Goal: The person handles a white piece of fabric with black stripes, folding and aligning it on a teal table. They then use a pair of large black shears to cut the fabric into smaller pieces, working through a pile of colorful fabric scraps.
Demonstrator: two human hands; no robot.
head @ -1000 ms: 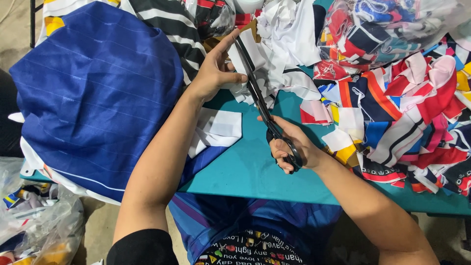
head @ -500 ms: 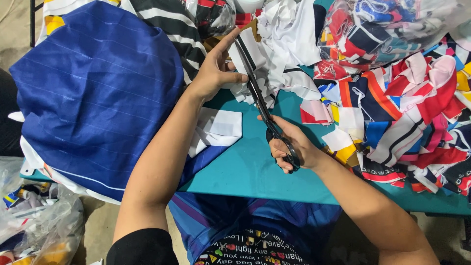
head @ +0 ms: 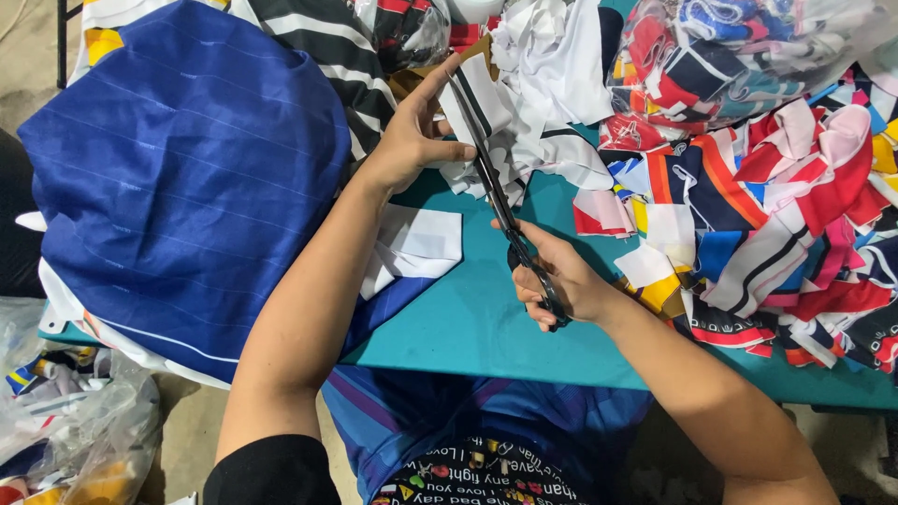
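From my feed the right hand (head: 561, 281) has its grip closed through the handles of the black scissors (head: 505, 210), blades running up and away toward the pile. The left hand (head: 412, 140) pinches a white fabric strip with a black stripe (head: 472, 103), holding it upright right against the blades. I think the blades are nearly closed on it, but the angle is poor. All this sits over the teal bench (head: 468, 318), with a big blue striped cloth (head: 187, 187) on the left and a heap of colourful fabric scraps (head: 776, 215) on the right
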